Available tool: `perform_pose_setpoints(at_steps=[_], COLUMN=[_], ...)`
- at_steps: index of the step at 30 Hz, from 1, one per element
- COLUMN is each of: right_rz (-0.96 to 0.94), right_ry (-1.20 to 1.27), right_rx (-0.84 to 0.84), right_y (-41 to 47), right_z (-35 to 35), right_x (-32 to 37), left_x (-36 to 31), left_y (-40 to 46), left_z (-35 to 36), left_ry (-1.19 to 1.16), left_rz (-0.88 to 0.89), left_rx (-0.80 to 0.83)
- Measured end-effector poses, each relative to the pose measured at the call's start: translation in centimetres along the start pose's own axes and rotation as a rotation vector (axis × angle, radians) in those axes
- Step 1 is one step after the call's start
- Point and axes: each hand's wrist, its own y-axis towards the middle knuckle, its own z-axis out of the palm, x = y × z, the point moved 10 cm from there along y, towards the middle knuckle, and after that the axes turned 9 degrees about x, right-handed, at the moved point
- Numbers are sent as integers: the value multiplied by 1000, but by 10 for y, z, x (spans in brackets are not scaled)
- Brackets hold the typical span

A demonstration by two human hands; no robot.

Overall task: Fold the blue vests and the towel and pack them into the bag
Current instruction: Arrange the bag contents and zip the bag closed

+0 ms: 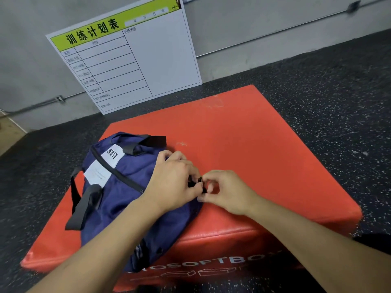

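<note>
Nearly shut: both hands at the bag's right end

Leftmost, a strap (79, 205) hangs slack over the edge of the red box (243, 140). The bag (118, 199), navy, lies on the box's near-left part, long axis running from far-left to near-right. Its zip line (118, 174) looks closed along the stretch that shows. No vests or towel in sight; likely already inside, though that can't be confirmed.

Left hand (171, 182) lies over the bag's right end, fingers curled down onto the fabric, gripping it beside the small black piece.

Right hand (228, 191) sits just off the bag, over bare red surface, thumb and forefinger pinched on a small black piece (201, 183), probably the zip pull or a buckle; too small to say.

Key relation: the black piece sits between the two hands, touching both. Judged: last closing step, packing all but done.

Behind, a white board (131, 58) leans on the wall.
</note>
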Motion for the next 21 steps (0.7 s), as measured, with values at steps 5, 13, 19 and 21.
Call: perform_pose_setpoints(at_steps=[5, 13, 19, 21], right_rz=[36, 52, -56, -157], right_ry=[-193, -279, -285, -161], right_rx=[-110, -88, -92, -87], right_y=[0, -3, -3, -5], right_z=[-2, 2, 2, 4], right_x=[2, 2, 28, 49], left_x=[5, 18, 18, 13], left_y=[-11, -45, -80, -87], left_z=[-13, -48, -64, -63], left_ry=[1, -52, 52, 84], left_rz=[-106, -284, -452, -479], left_rx=[-71, -207, -311, -305])
